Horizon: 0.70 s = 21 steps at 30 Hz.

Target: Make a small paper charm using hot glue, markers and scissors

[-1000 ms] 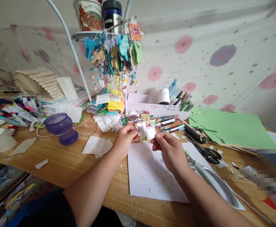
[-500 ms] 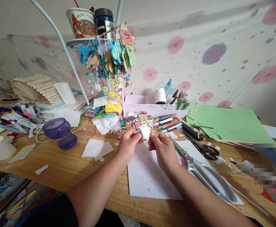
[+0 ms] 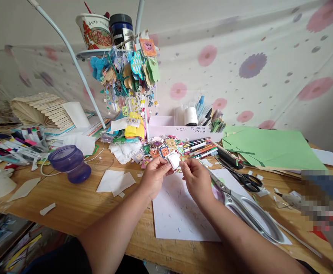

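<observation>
Between my two hands is a small white paper square (image 3: 174,160), held up above the top of a marked white sheet (image 3: 180,213). My left hand (image 3: 156,175) pinches its left edge between thumb and fingers. At its right edge, the thumb and fingertips of my right hand (image 3: 196,179) close on it. Just behind the square lies a pile of small coloured paper cards (image 3: 164,151). Large silver scissors (image 3: 240,207) rest on the sheet, partly under my right forearm.
Coloured pens (image 3: 203,149) lie before a white box (image 3: 187,134). Black-handled scissors (image 3: 250,182) and green paper (image 3: 277,148) are to the right. A purple cup (image 3: 70,161), white paper pieces (image 3: 115,182) and a marker tray (image 3: 26,146) are on the left. Paper ornaments (image 3: 126,68) hang from a stand.
The view has shifted slightly. Both hands keep hold of the white paper square, which is tilted a little differently; otherwise the table looks the same.
</observation>
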Tool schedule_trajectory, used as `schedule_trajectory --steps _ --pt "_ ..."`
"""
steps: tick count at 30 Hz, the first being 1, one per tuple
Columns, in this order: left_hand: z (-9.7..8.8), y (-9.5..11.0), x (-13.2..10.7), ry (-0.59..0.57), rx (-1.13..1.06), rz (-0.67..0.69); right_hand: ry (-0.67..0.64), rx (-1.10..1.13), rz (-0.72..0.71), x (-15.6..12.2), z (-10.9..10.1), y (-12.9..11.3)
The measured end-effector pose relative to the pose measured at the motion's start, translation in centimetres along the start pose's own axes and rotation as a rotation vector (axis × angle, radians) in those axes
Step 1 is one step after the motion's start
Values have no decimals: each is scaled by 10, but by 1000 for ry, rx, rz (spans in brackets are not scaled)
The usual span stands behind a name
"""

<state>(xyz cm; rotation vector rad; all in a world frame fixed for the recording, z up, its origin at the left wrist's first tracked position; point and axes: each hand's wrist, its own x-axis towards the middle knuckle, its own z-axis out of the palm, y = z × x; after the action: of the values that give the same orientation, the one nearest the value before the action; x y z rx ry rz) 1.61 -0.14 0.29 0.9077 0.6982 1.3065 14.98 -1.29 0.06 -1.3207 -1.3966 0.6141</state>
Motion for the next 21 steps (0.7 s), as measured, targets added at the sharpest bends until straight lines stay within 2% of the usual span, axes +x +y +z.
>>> schedule_trajectory --steps 5,11,14,21 --pt "-2 2 -1 -55 -57 13 28 -50 -56 -2 -4 -4" --pt "-4 0 0 19 73 26 0 21 -73 -3 -5 -2" --pt "-2 1 0 39 33 22 -27 149 -47 -2 -5 0" --pt "3 3 -3 61 -30 25 -215 384 20 -2 3 3"
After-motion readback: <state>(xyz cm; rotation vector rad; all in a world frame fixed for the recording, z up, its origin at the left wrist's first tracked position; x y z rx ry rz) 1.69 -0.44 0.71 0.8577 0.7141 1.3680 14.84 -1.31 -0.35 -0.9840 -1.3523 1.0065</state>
